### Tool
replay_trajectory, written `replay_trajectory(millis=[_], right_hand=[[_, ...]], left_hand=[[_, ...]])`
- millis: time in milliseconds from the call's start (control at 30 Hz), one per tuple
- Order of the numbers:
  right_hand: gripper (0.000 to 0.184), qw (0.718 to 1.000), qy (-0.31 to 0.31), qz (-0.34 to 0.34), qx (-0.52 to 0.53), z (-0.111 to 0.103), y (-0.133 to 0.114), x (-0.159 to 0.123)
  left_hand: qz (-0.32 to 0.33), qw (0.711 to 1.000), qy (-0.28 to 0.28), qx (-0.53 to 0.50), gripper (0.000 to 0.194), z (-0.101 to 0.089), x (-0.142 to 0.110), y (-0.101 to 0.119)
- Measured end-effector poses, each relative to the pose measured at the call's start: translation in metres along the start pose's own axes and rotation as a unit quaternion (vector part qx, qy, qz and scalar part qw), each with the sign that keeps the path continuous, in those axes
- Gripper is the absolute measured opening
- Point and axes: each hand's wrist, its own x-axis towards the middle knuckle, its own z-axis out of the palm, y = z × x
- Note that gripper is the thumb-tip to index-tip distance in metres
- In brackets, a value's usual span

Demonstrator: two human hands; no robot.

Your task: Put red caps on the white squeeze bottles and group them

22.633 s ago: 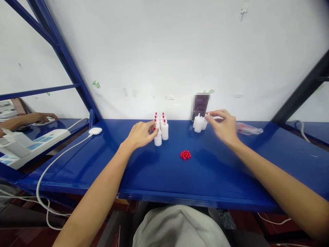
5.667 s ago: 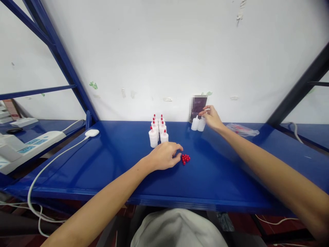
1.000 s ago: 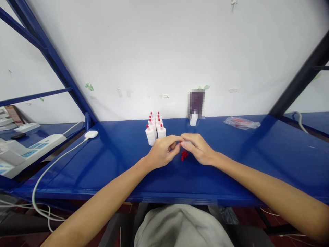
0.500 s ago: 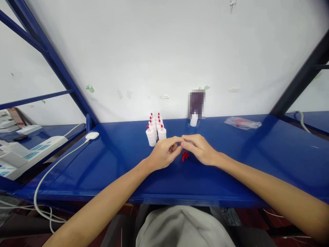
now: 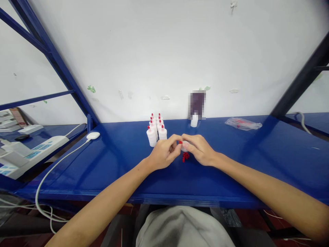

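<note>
My left hand [image 5: 166, 151] pinches a small red cap [image 5: 180, 142] between thumb and fingertips. Facing it, my right hand [image 5: 200, 149] is closed on a small white round piece [image 5: 184, 146], mostly covered by the fingers, so I cannot tell its exact kind. Cap and white piece meet or nearly meet between the two hands. Just below them, a small heap of red caps [image 5: 185, 157] lies on the blue table [image 5: 164, 181]. Left of my hands, several white squeeze bottles [image 5: 152, 138] with red tips stand upright in two rows.
A white container [image 5: 194, 120] stands against the wall before a blurred dark rectangle [image 5: 197, 103]. To the right lies a clear plastic bag [image 5: 243, 124] with red bits inside. At the left are a white charger puck [image 5: 93, 136] with its cable and a power strip [image 5: 38, 154].
My fingertips have parted slightly, so the red cap and the white piece now show between them. The bottles and the red heap stay in place.
</note>
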Motion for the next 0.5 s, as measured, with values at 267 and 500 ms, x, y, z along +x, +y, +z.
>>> replay_trajectory(millis=[267, 500], right_hand=[[0.036, 0.985, 0.138, 0.102, 0.022, -0.004, 0.012, 0.004], [0.027, 0.973, 0.211, 0.079, 0.037, 0.001, 0.01, 0.002]], left_hand=[[-0.119, 0.944, -0.165, 0.261, 0.01, -0.072, -0.023, 0.005], [-0.25, 0.933, -0.119, 0.228, 0.025, -0.081, -0.051, -0.015]])
